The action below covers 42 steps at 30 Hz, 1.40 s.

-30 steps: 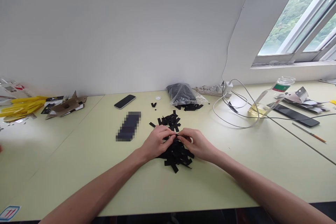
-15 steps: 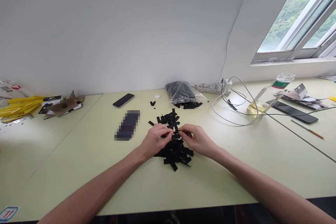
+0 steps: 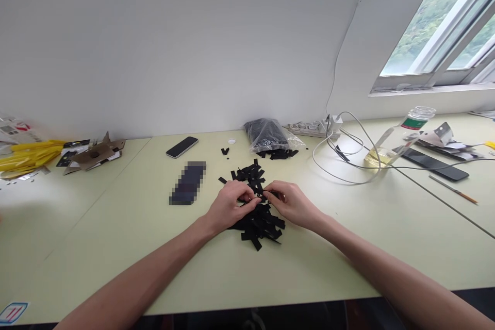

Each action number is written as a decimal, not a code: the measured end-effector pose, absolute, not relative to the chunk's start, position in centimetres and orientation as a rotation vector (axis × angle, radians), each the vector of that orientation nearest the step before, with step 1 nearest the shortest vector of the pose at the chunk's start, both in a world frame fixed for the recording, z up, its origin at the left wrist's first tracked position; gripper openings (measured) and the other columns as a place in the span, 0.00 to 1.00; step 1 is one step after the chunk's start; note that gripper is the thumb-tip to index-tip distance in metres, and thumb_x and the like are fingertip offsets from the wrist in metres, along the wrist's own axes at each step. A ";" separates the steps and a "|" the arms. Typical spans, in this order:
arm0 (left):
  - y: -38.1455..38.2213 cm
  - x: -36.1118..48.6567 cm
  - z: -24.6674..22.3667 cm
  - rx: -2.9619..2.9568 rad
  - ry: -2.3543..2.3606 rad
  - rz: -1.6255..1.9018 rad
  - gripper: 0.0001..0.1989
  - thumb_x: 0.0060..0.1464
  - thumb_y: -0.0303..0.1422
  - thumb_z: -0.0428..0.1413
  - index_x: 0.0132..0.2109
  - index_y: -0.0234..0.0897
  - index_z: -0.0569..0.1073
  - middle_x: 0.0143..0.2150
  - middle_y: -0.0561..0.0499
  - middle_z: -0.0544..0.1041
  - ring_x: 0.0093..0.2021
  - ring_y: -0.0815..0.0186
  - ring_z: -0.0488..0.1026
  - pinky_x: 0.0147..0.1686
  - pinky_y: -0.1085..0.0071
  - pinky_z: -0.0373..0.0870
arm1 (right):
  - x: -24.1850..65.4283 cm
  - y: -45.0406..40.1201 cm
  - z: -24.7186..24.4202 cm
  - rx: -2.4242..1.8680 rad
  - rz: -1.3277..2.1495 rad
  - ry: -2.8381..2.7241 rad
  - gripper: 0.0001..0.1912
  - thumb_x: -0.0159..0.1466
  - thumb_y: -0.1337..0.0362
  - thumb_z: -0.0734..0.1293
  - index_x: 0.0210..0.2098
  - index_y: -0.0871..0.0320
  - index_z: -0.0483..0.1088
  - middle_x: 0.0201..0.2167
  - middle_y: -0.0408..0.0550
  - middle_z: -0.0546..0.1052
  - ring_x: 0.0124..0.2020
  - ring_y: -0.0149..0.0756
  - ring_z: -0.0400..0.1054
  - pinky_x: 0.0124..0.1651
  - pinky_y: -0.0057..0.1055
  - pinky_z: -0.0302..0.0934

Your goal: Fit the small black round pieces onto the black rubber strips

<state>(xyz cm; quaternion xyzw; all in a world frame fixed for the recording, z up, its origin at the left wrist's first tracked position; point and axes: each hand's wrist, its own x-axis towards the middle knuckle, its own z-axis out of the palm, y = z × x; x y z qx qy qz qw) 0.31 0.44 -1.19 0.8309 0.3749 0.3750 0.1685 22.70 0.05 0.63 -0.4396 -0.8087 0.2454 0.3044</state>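
With both forearms resting out over the tabletop, the left hand (image 3: 231, 207) is curled narrow, its fingertips down on the strips, and whether it grips one cannot be told. The right hand (image 3: 293, 204) is also narrow, thumb and forefinger pinched on a black strip (image 3: 269, 194) whose ends are mostly hidden by the fingers. The two hands nearly meet above the pile of black strips (image 3: 259, 223), which lies loose and criss-crossed beneath and just in front of them, near the middle of the pale green table (image 3: 116, 237). A looser spread of black strips (image 3: 249, 175) runs from the pile away from the person. Farther back sits a clear plastic bag of black pieces (image 3: 266, 135), with a small heap of black strips (image 3: 276, 154) against its front edge and a white cap (image 3: 231, 141) to its left. Left of the hands lie a pixelated dark object (image 3: 188, 183) and a smartphone (image 3: 181, 147). To the right, a white cable (image 3: 340, 167) loops from a power strip (image 3: 311, 128) and crosses a tilted glass bottle (image 3: 381, 157) holding yellowish liquid. Beyond it lie a dark flat slab (image 3: 433, 165) and a pencil (image 3: 453, 195). At the far left are yellow strips (image 3: 31, 157) and torn cardboard (image 3: 95, 157).
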 end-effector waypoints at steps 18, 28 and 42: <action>0.6 0.6 -1.0 2.500 1.102 0.912 0.13 0.61 0.32 0.55 0.29 0.38 0.64 0.27 0.55 0.68 0.31 0.66 0.66 0.38 0.65 0.62 | 22.3 -0.6 0.6 -1.042 0.732 -2.267 0.16 0.73 0.61 0.58 0.30 0.56 0.68 0.26 0.43 0.70 0.26 0.31 0.60 0.29 0.29 0.55; 1.6 0.4 -1.3 2.385 1.435 0.923 0.17 0.68 0.45 0.51 0.55 0.47 0.77 0.67 0.49 0.69 0.68 0.53 0.61 0.65 0.52 0.58 | 22.6 -0.4 1.0 -1.130 0.617 -2.312 0.14 0.72 0.60 0.60 0.30 0.57 0.68 0.27 0.43 0.70 0.26 0.30 0.60 0.30 0.29 0.53; 1.7 0.3 -1.4 2.278 1.405 1.043 0.12 0.68 0.36 0.53 0.55 0.45 0.76 0.57 0.51 0.79 0.60 0.59 0.72 0.62 0.55 0.61 | 22.7 -0.2 0.7 -1.193 0.540 -2.317 0.15 0.73 0.58 0.60 0.33 0.56 0.72 0.30 0.45 0.74 0.28 0.32 0.65 0.31 0.30 0.57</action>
